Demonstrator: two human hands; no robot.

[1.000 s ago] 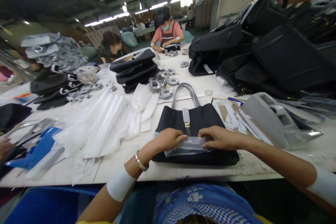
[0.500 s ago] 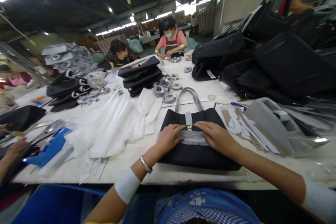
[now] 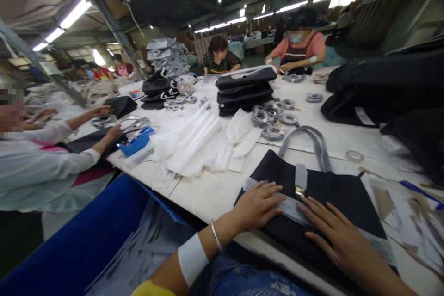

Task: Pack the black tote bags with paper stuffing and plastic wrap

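A black handbag (image 3: pixel 333 189) lies flat in front of me at the table's near edge. Its wrapped grey handle (image 3: pixel 307 136) arches away from me. Across the bag runs a band of clear plastic film (image 3: pixel 291 208), and a covered strap with a gold clasp (image 3: pixel 300 189) sits at its middle. My left hand (image 3: pixel 258 206) rests on the film left of the clasp, fingers stretched out. To the right of the clasp, my right hand (image 3: pixel 336 231) lies flat on the bag with its fingers spread.
White foam sheets (image 3: pixel 201 143) and stacked black bags (image 3: pixel 244 92) lie beyond my left hand, near coiled wrapped straps (image 3: pixel 274 120). More black bags (image 3: pixel 374 88) and paper scraps (image 3: pixel 391 203) are at right. A blue bin (image 3: pixel 114 222) stands below left; a co-worker's hands (image 3: pixel 111 134) work beyond it.
My view has swung left, so the bag now appears farther right and tilted. Both hands are still on the bag, with the right hand's fingers more spread.
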